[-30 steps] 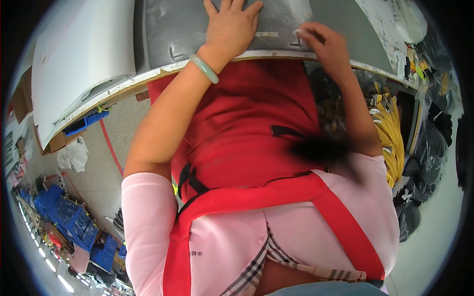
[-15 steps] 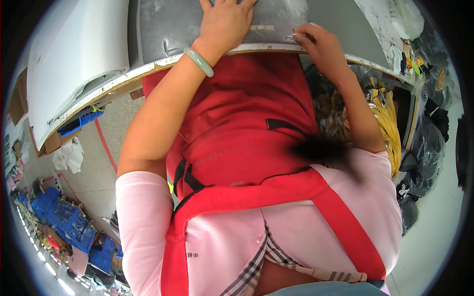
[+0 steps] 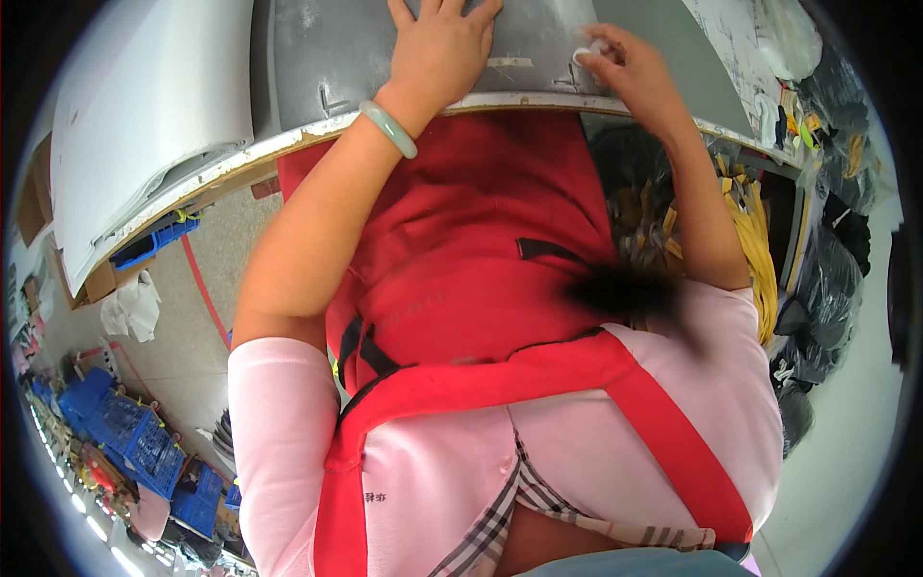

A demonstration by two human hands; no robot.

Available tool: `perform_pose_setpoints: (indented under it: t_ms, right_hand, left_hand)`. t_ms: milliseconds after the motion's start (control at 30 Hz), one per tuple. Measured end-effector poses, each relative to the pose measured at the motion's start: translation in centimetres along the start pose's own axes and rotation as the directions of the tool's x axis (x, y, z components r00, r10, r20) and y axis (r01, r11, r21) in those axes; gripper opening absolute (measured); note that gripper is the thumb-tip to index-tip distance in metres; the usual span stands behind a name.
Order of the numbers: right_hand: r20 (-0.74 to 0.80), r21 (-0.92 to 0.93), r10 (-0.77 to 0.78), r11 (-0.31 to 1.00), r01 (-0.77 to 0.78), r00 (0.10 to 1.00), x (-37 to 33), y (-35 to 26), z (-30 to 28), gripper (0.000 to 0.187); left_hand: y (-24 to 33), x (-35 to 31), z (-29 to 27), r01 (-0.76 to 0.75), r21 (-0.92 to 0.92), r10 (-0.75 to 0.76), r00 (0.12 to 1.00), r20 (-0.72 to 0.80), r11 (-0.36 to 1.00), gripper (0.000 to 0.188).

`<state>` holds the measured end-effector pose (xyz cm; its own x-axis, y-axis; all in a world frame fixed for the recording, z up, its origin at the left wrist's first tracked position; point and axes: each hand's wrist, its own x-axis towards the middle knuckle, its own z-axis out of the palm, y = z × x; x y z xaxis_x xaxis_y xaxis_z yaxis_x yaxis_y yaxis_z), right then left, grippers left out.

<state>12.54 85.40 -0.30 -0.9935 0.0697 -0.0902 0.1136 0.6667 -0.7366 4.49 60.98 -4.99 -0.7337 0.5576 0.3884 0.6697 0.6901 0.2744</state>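
My left hand (image 3: 442, 50) lies flat with spread fingers on a dark grey sheet (image 3: 356, 48) at the front of the table. The fingertips run past the upper edge of the view. A pale green bangle (image 3: 389, 129) circles that wrist. Above the sheet's right part, my right hand (image 3: 625, 69) is closed in a pinch around a small white piece (image 3: 581, 55), partly blurred; its kind I cannot make out. Dark corner marks (image 3: 331, 100) show near the sheet's lower left, and another lies below my right fingers. A short pale strip (image 3: 510, 62) sits between the hands.
The table's worn white edge (image 3: 288, 138) runs across in front of me. A thick white roll of sheet material (image 3: 154, 96) stands at left, with blue crates (image 3: 135, 433) on the floor beyond. Yellow strips (image 3: 755, 250) and dark plastic bags (image 3: 827, 288) are at right.
My right hand has risen slightly up and right, away from the corner mark near the table edge, with the white piece in its fingers. The left hand stays in place.
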Motion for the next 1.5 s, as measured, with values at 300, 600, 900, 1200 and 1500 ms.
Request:
perform_pose_setpoints:
  t_ms: [300,600,900,1200,1500]
  right_hand:
    - [-0.269,-0.176,-0.201,0.972,0.157,0.942,12.2,0.8,-0.3,0.022]
    - [-0.097,-0.451,-0.459,0.811,0.372,0.883,16.9,-0.5,0.7,0.024]
    - [-0.227,-0.019,0.004,1.0,-0.009,0.974,17.5,1.7,0.4,0.023]
    - [-0.117,-0.126,0.022,0.991,-0.036,0.993,17.4,-2.4,-0.1,0.014]
    - [0.07,-0.027,-0.307,0.951,0.309,0.949,19.8,-10.8,10.2,0.019]
  left_hand:
    - [-0.1,-0.1,0.5,0.01,0.038,-0.008,0.999,-0.047,0.999,0.035]
    - [-0.2,-0.3,0.5,0.035,0.026,-0.034,0.999,-0.035,0.999,0.035]
    - [-0.1,-0.3,0.9,0.043,0.038,-0.041,0.998,-0.049,0.998,0.035]
    - [-0.4,-0.4,1.0,0.04,0.06,-0.036,0.997,-0.062,0.997,0.035]
    - [-0.4,-0.5,1.0,0.04,-0.014,-0.04,0.998,-0.044,0.999,0.037]
